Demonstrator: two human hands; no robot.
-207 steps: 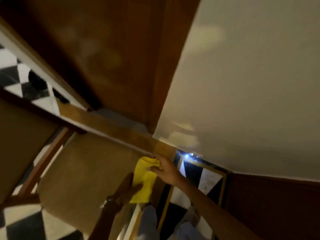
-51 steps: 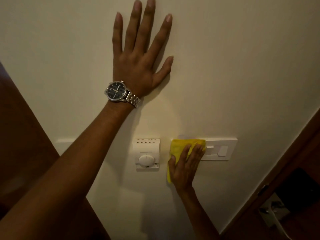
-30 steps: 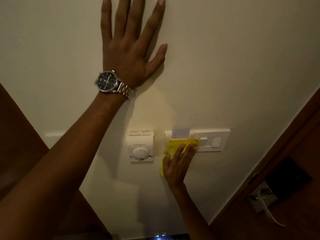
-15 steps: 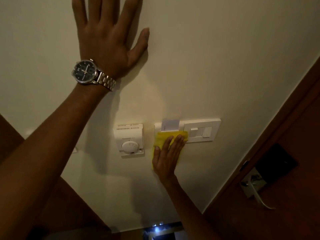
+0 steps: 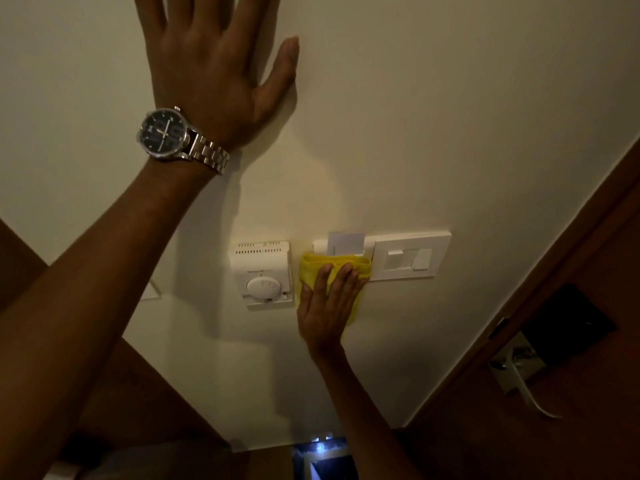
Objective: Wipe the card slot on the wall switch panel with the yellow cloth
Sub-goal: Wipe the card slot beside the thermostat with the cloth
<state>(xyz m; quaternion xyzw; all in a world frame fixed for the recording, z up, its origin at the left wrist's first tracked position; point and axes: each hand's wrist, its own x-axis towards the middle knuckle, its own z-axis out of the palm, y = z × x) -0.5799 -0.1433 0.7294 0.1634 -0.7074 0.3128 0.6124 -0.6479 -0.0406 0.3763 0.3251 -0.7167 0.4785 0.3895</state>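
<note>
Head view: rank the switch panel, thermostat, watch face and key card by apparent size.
1. switch panel
2. thermostat
3. watch face, though it is nearer the camera, so it looks enlarged
4. key card, only its top showing

Right hand presses yellow cloth onto the wall switch panel.

the wall lies bare above the switch panel and right of it up to the slanting door frame. just left of the yellow cloth the thermostat stands proud of the wall, leaving only a thin gap. a card sticks up from the card slot right above the cloth. the left hand lies flat high on the wall, and its forearm crosses the lower left. the right hand and its arm fill the wall below the cloth.
</note>
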